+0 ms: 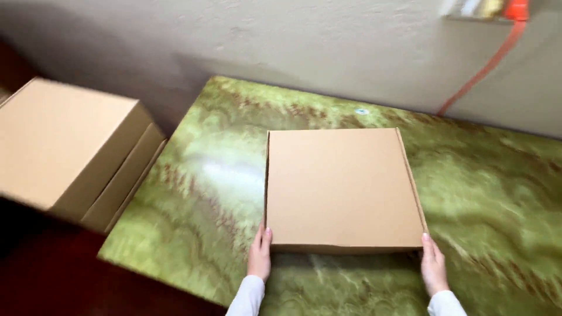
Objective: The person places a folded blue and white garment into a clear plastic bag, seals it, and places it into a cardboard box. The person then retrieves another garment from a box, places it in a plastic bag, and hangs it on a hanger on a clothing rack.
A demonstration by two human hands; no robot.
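Flat, square brown cardboard box (342, 187) lying closed on the green marbled tabletop (492, 187), held at its 2 near corners.

Nearly square — no clear long axis; its edges run almost parallel to the grey wall (293, 47). Left hand (259, 256) and right hand (433, 266) press flat against the near corners, fingers extended. 2 stacked brown cartons (76, 152) sit well apart, left.

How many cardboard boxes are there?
3. One flat cardboard box lies on the green marbled table, with the left hand and right hand at its near corners. Two stacked boxes sit at the left; more may be hidden.
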